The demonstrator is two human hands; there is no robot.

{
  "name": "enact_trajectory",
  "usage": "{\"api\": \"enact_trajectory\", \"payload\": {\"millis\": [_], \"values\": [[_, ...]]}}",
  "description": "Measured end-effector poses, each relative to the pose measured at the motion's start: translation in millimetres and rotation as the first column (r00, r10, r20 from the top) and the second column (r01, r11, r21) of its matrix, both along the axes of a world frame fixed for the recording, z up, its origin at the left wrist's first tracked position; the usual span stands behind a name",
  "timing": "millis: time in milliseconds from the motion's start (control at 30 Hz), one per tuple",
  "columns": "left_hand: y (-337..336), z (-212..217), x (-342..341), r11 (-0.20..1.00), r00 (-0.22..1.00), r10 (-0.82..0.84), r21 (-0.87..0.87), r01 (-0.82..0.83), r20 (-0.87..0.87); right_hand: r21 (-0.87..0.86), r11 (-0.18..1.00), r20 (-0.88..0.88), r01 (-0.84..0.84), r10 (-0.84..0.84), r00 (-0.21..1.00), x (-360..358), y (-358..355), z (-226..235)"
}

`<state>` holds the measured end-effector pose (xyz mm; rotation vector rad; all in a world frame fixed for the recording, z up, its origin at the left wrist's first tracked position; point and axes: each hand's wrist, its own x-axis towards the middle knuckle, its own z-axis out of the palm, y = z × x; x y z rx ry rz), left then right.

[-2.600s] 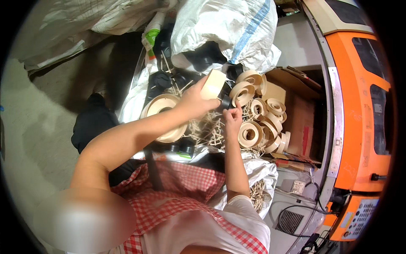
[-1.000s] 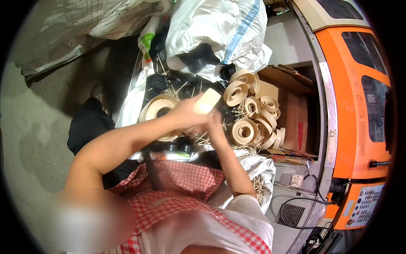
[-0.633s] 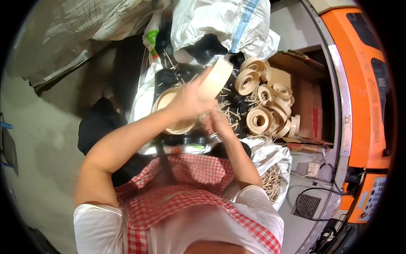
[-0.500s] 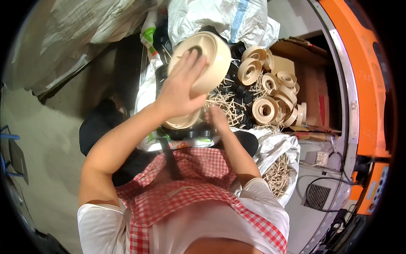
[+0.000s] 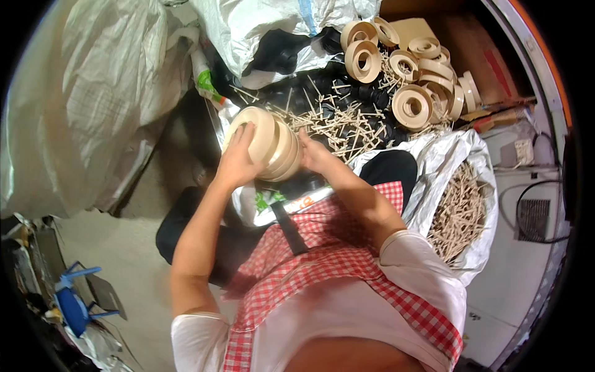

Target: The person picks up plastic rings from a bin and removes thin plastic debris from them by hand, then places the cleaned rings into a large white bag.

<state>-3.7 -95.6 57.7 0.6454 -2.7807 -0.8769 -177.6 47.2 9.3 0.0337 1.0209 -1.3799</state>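
Observation:
A stack of round cream plastic rings (image 5: 276,146) lies tilted on its side between my hands, low and close to my lap. My left hand (image 5: 238,160) is closed round its left end, with the fingertips hooked over the front ring's rim. Against the other end presses my right hand (image 5: 315,155), its fingers partly hidden behind the stack. Just beyond the hands, many thin cream plastic sticks (image 5: 347,127) are scattered over black round parts (image 5: 372,96).
More cream rings (image 5: 412,106) are heaped at the far right beside a cardboard box (image 5: 477,68). An open white sack (image 5: 486,239) of cream sticks stands at my right. White woven sacks (image 5: 93,105) rise at the left, above a blue stool (image 5: 74,307).
The large cream ring piece has come down toward my lap and turned on its side. A ring below has joined it in one stack. My right hand has moved onto the stack; the view has shifted.

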Motion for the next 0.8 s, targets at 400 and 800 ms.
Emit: {"api": "enact_trajectory", "payload": {"millis": [400, 800], "values": [[32.2, 76.5, 50.6, 0.993, 0.894, 0.092, 0.110, -0.048, -0.438, -0.568, 0.789, -0.331, 0.235, -0.480, 0.812, 60.3, 10.4, 58.2], [43.9, 322.2, 168.2, 0.935, 0.548, 0.354, 0.280, -0.217, -0.758, -0.737, 0.008, -0.206, -0.675, -0.955, 0.214, 119.9, -115.4, 367.7]]}}
